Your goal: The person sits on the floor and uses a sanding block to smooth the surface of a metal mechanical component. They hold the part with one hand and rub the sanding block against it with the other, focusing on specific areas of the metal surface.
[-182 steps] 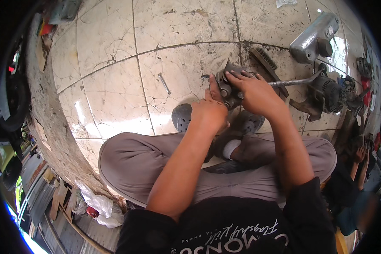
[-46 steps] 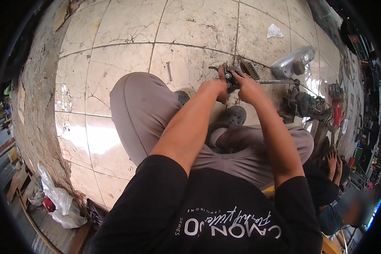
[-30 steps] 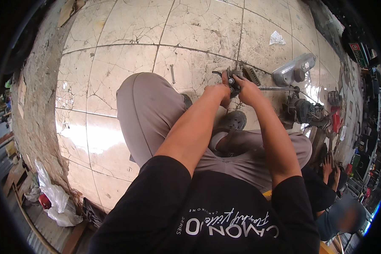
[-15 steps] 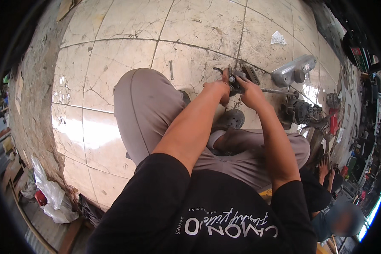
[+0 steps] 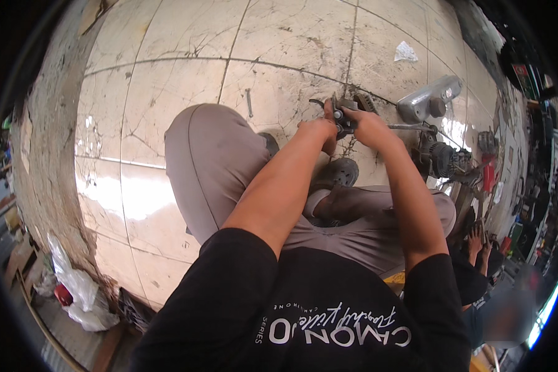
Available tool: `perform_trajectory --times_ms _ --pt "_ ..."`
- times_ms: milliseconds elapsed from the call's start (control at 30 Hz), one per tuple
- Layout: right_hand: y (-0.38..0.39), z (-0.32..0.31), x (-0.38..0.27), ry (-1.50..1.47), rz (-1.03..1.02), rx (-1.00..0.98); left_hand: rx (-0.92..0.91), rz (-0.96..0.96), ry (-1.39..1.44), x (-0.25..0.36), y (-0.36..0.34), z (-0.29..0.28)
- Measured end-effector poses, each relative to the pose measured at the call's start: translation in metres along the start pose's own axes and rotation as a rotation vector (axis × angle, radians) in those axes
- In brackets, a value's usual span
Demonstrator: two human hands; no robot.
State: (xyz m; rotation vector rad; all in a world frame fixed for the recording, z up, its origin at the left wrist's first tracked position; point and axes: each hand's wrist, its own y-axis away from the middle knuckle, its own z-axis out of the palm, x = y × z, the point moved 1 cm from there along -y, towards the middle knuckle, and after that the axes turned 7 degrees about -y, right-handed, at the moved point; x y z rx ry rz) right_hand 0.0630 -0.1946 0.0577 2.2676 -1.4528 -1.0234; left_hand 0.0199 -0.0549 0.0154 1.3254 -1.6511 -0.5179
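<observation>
A small dark metal part [image 5: 338, 116] with round shiny ends and a curved dark prong is held between my two hands, above the tiled floor. My left hand [image 5: 320, 131] is closed around its left side, thumb and fingers wrapped on it. My right hand [image 5: 371, 129] is closed on its right side, fingers pressed against the metal. Just beyond, a dark brush-like piece [image 5: 364, 101] lies on the tiles. From beside my right hand a thin metal rod [image 5: 409, 126] runs right; whether it joins the part I cannot tell.
A silver metal cover [image 5: 429, 99] with a dark cap lies at right, near a greasy mechanical assembly [image 5: 443, 160]. A small wrench [image 5: 249, 103] and crumpled foil [image 5: 405, 51] lie on the tiles. Another person's hands [image 5: 475, 243] show at far right; plastic bags [image 5: 80, 291] sit at left.
My right hand has turned slightly and shifted right along the metal part. My left hand stays nearly in place, still gripping it. The view has moved a little.
</observation>
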Motion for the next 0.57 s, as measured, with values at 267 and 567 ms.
perform_trajectory --times_ms 267,567 --pt "0.017 0.021 -0.005 -0.151 -0.108 0.169 0.118 0.198 -0.044 -0.012 -0.016 0.001" --pt "0.014 0.053 0.005 -0.580 -0.103 0.316 0.179 0.378 0.028 -0.007 -0.013 0.019"
